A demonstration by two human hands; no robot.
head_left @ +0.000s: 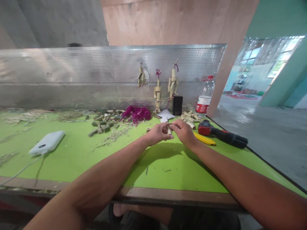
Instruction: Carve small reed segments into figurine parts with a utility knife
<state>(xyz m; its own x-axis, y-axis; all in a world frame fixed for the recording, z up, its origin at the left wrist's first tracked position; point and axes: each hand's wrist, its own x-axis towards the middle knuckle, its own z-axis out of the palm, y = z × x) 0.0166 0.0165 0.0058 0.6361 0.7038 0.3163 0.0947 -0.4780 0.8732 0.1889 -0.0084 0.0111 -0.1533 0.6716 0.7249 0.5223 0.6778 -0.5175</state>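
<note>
The left hand [158,134] grasps a short bamboo tube [169,131] above the green tabletop [165,177], and the right hand [183,131] bends its fingers at the tube's top (whether they pinch it, I cannot tell). A loosened left grip could let the tube slip; a stray right wrist could knock the yellow tool [204,138] just beside it.

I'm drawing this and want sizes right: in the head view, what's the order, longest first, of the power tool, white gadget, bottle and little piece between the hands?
1. Power tool
2. White gadget
3. Bottle, farther back, so its true rank is unsure
4. Little piece, partly hidden; what shows looks shortest
</note>
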